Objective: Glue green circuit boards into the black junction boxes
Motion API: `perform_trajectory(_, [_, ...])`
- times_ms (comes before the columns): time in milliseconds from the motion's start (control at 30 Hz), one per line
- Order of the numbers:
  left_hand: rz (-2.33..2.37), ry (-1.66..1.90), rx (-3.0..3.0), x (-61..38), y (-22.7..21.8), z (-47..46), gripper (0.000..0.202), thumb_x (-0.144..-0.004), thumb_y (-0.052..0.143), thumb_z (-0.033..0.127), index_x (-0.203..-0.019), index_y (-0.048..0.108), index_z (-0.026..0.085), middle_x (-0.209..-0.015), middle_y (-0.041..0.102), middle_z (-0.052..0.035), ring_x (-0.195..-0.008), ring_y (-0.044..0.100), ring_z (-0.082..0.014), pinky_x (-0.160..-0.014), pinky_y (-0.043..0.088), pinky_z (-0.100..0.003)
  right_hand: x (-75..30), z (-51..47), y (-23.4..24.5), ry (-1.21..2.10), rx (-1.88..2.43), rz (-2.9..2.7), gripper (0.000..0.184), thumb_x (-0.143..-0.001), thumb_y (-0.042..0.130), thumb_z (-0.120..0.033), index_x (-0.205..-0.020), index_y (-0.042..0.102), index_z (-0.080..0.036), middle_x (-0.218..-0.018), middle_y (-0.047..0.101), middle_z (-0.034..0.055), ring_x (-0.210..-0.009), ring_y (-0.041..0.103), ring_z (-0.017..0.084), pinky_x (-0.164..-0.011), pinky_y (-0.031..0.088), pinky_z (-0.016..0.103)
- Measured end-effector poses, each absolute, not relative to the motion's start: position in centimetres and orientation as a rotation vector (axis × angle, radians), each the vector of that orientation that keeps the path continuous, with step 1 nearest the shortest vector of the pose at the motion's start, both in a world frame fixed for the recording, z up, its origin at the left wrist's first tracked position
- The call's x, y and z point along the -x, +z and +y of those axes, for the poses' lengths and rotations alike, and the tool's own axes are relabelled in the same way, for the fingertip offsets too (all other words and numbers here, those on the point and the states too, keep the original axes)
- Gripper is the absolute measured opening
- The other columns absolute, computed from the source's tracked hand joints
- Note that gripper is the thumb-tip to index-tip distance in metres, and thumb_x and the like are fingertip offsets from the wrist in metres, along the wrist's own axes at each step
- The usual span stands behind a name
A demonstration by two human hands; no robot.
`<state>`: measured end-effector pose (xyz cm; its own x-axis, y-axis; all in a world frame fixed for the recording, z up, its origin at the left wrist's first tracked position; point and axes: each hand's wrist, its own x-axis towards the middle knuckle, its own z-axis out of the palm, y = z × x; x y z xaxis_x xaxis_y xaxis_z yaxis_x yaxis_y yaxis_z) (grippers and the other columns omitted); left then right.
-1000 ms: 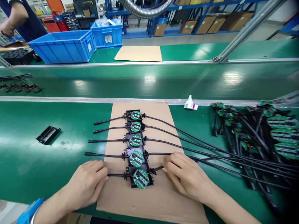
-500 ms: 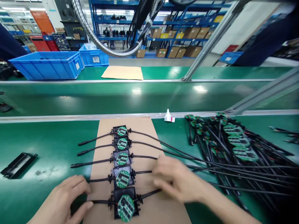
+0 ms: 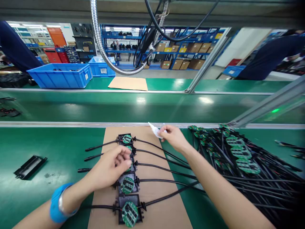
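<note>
Several black housings with round green circuit boards (image 3: 127,185) and black cables lie in a row on a brown cardboard sheet (image 3: 157,194). My left hand (image 3: 111,165) hovers over the middle housings with its fingers curled together; whether it holds anything is hidden. My right hand (image 3: 172,137) is at the far edge of the cardboard, closed on a small white tube (image 3: 154,129) lifted off the surface.
A heap of cabled green boards (image 3: 238,156) lies to the right. A black plastic part (image 3: 30,166) rests at the left. Beyond the green conveyor belt (image 3: 143,106) are blue bins (image 3: 59,76), another cardboard sheet (image 3: 128,83) and other people's sleeves. A flexible metal hose (image 3: 102,47) hangs overhead.
My right hand left the nearest cable, reached forward and picked up the white tube. My left hand moved from the cable ends up over the middle housings. The view tilted up.
</note>
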<state>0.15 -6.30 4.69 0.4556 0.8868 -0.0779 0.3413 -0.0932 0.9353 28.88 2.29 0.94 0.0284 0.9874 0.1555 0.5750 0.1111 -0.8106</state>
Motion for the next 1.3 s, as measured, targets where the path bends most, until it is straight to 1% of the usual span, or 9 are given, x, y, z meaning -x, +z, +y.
perform_trajectory(100, [0.964, 0.834, -1.241, -2.8, 4.1, -5.1, 0.048, -0.080, 0.059, 0.054, -0.105, 0.055, 0.013, -0.098, 0.059, -0.0101, -0.075, 0.057, -0.0156, -0.066, 0.049, -0.029, -23.4, -1.8, 3.1, 0.693, 1.312, -1.670, 0.018, -0.072, 0.067, -0.030, -0.075, 0.054, -0.019, -0.073, 0.058, 0.0003, -0.064, 0.055, 0.014, -0.060, 0.047, 0.027])
perform_trajectory(233, [0.922, 1.017, -1.208, -3.6, 3.7, -4.4, 0.048, -0.079, 0.059, 0.059, -0.090, 0.057, 0.013, -0.080, 0.060, -0.0050, -0.065, 0.054, -0.0125, -0.062, 0.048, -0.026, -19.0, -5.5, 5.6, 0.748, 0.985, -1.750, 0.015, -0.075, 0.067, -0.028, -0.079, 0.056, -0.020, -0.081, 0.058, 0.0020, -0.077, 0.056, 0.016, -0.070, 0.046, 0.029])
perform_trajectory(433, [1.044, 1.123, -1.426, -1.8, 4.3, -4.8, 0.038, -0.077, 0.066, 0.046, -0.063, 0.051, 0.014, -0.055, 0.047, 0.0037, -0.051, 0.040, -0.0079, -0.049, 0.032, -0.020, -18.0, -5.5, 5.4, 0.938, 1.123, -1.572, 0.021, -0.083, 0.059, -0.038, -0.080, 0.049, -0.020, -0.068, 0.050, -0.0029, -0.059, 0.048, 0.012, -0.054, 0.040, 0.024])
perform_trajectory(733, [1.003, 1.106, -1.471, -2.1, 3.9, -4.6, 0.033, -0.079, 0.061, 0.044, -0.068, 0.054, 0.014, -0.057, 0.047, 0.0038, -0.051, 0.038, -0.0076, -0.047, 0.030, -0.019, -18.0, -5.4, 4.3, 0.827, 1.128, -1.762, 0.031, -0.092, 0.046, -0.038, -0.067, 0.047, -0.018, -0.060, 0.042, -0.0037, -0.056, 0.039, 0.010, -0.052, 0.031, 0.024])
perform_trajectory(833, [0.992, 1.077, -1.406, -1.9, 4.2, -4.3, 0.038, -0.078, 0.061, 0.049, -0.067, 0.051, 0.015, -0.052, 0.045, 0.0045, -0.044, 0.038, -0.0070, -0.042, 0.030, -0.019, -18.7, -5.4, 4.7, 0.766, 0.995, -1.848, 0.018, -0.092, 0.048, -0.033, -0.095, 0.057, -0.019, -0.074, 0.052, -0.0008, -0.061, 0.046, 0.012, -0.057, 0.038, 0.025])
perform_trajectory(900, [0.989, 1.078, -1.363, -1.8, 4.5, -4.2, 0.039, -0.078, 0.061, 0.051, -0.068, 0.052, 0.015, -0.051, 0.047, 0.0043, -0.043, 0.040, -0.0070, -0.041, 0.032, -0.019, -19.1, -5.4, 4.9, 0.663, 0.819, -1.942, 0.028, -0.090, 0.052, -0.031, -0.115, 0.054, -0.021, -0.092, 0.055, 0.0040, -0.071, 0.051, 0.014, -0.062, 0.043, 0.027])
perform_trajectory(1000, [0.974, 1.086, -1.315, -1.8, 4.8, -4.3, 0.040, -0.077, 0.064, 0.052, -0.069, 0.053, 0.014, -0.053, 0.049, 0.0038, -0.044, 0.043, -0.0072, -0.043, 0.037, -0.019, -19.2, -5.5, 5.1, 0.534, 0.772, -1.990, 0.011, -0.089, 0.052, -0.026, -0.096, 0.060, -0.021, -0.093, 0.052, 0.0060, -0.078, 0.052, 0.016, -0.067, 0.045, 0.029])
perform_trajectory(1133, [0.878, 1.062, -1.277, -2.0, 4.6, -4.6, 0.047, -0.077, 0.062, 0.060, -0.072, 0.056, 0.013, -0.062, 0.056, -0.0005, -0.051, 0.052, -0.0103, -0.051, 0.046, -0.023, -18.4, -5.4, 4.8, 0.666, 0.949, -1.852, 0.020, -0.088, 0.052, -0.026, -0.070, 0.052, -0.019, -0.077, 0.049, 0.0027, -0.070, 0.053, 0.015, -0.061, 0.045, 0.028])
perform_trajectory(1300, [0.836, 1.044, -1.218, -2.2, 4.5, -4.7, 0.041, -0.070, 0.073, 0.049, -0.081, 0.060, 0.012, -0.066, 0.059, -0.0017, -0.054, 0.054, -0.0109, -0.052, 0.046, -0.023, -17.8, -5.5, 4.3, 0.982, 0.990, -1.557, 0.017, -0.083, 0.061, -0.029, -0.095, 0.050, -0.022, -0.076, 0.051, -0.0024, -0.050, 0.050, 0.009, -0.043, 0.043, 0.022])
